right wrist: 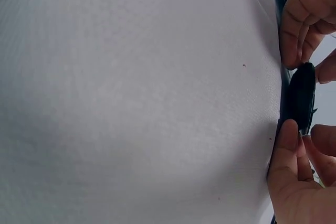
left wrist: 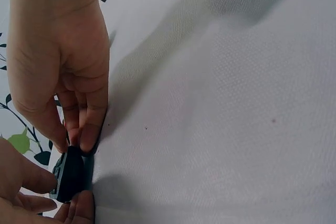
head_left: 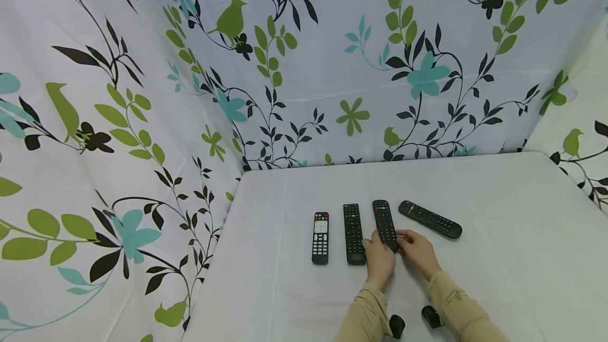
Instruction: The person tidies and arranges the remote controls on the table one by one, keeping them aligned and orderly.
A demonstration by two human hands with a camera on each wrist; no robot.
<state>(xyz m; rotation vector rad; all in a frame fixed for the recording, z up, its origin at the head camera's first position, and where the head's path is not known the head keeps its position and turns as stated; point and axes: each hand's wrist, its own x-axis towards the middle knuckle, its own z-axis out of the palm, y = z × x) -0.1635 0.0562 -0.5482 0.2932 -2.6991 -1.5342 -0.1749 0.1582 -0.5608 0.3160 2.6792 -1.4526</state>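
A black remote control (head_left: 383, 220) lies between my two hands, its far end pointing away from me and slightly left. My left hand (head_left: 380, 260) pinches the left side of its near end. On the opposite side, my right hand (head_left: 419, 249) holds it by thumb and fingertips. The left wrist view shows the remote's rounded end (left wrist: 72, 174) close over the cloth, with the left thumb on its button side and fingers at its edge. In the right wrist view, fingertips of both hands frame the dark end (right wrist: 302, 95).
Left of the held remote lie a long black remote (head_left: 353, 234) and a shorter one with white keys (head_left: 320, 237). A fourth-style rounded remote (head_left: 429, 219) lies slanted at the right. A white cloth covers the table (head_left: 280, 300); a patterned curtain (head_left: 323, 67) stands behind.
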